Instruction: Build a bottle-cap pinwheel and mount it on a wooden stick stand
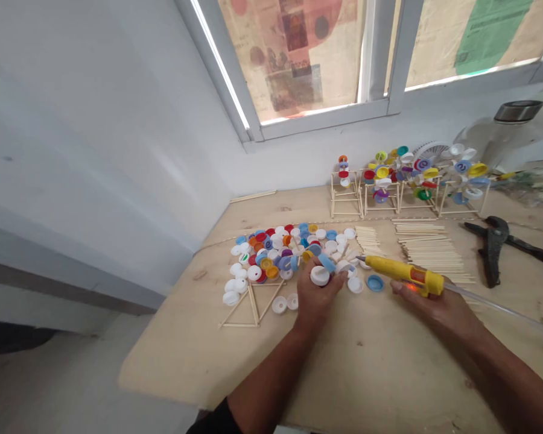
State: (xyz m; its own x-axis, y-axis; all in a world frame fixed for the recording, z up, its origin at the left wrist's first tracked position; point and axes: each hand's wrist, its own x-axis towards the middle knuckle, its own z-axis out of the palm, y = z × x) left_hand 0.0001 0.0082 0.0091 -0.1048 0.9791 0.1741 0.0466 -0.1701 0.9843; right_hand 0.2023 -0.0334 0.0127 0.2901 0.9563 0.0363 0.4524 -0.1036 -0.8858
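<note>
My left hand (315,293) is closed round a white bottle cap (320,275) and lifts it just above the wooden table (389,361); a blue cap (326,262) sits at its fingertips. My right hand (428,299) grips a yellow glue gun (405,275), whose nozzle points left toward the white cap, a little apart from it. A pile of coloured bottle caps (280,253) lies just beyond my left hand. A loose blue cap (375,283) rests between my two hands.
Thin wooden sticks (429,250) lie in rows at the right. A stick frame (248,307) lies flat to the left. Finished stick-and-cap wheels (407,181) stand by the wall. Black pliers (495,247) lie at the far right, near a clear jar (502,135).
</note>
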